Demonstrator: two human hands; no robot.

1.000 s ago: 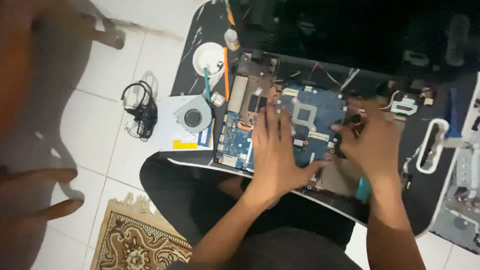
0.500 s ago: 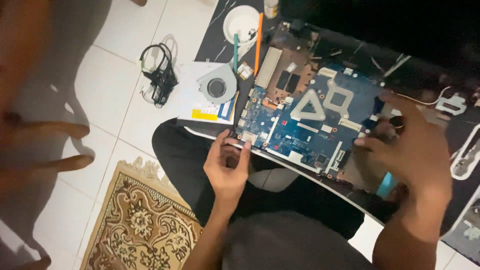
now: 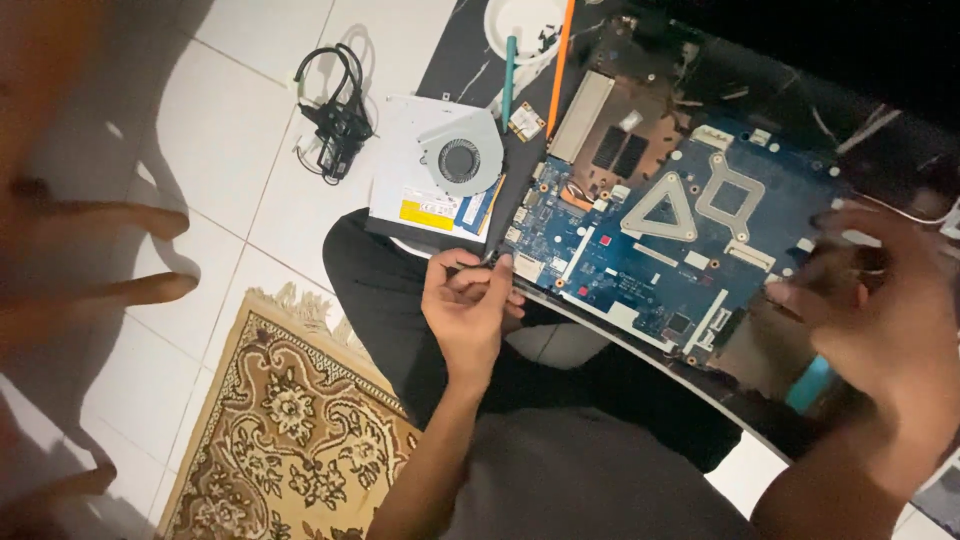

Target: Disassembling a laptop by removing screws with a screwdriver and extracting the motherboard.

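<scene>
A blue laptop motherboard [image 3: 668,240] lies in an opened dark laptop base on a low black table [image 3: 455,60]. My left hand [image 3: 468,308] is off the board at its near left corner, fingers curled around a small dark part that I pinch at the board's edge. My right hand [image 3: 880,310] rests on the board's right end, fingers bent over the dark chassis edge; what it grips is hidden. A copper heat pipe area [image 3: 625,140] and a silver memory strip [image 3: 580,115] sit at the board's far left.
A cooling fan [image 3: 458,160] sits on a flat white optical drive [image 3: 430,200] at the table's left edge. Beyond are a white dish [image 3: 505,20], a teal tool [image 3: 508,75] and an orange pencil-like tool [image 3: 560,60]. A black cable bundle [image 3: 335,125] lies on white tiles; a patterned rug [image 3: 290,430] is below.
My left hand came off the middle of the board and drew back to its near left corner. The view shifted, so the board now appears farther right and larger.
</scene>
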